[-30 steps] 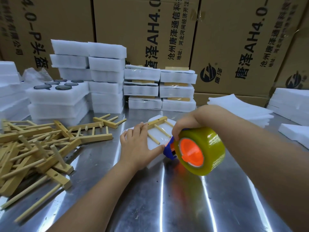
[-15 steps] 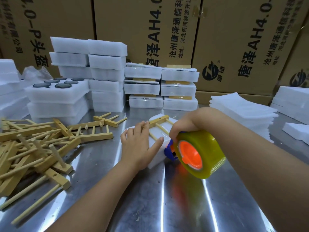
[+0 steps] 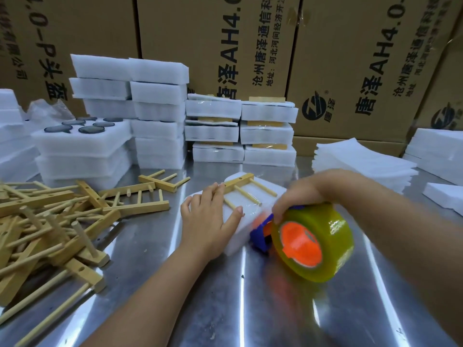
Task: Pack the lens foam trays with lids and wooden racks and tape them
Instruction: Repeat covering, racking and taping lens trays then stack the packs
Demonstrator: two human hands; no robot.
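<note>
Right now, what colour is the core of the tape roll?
The core is bright orange, inside the yellowish tape roll; head view.

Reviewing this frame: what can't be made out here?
Head view:
Contents of the foam tray: hidden under its lid, the wooden rack and the pressing left hand.
Where the tape dispenser meets the foam: blurred, behind the right hand and tape roll.
The rack pile: cut off by the left edge.
</note>
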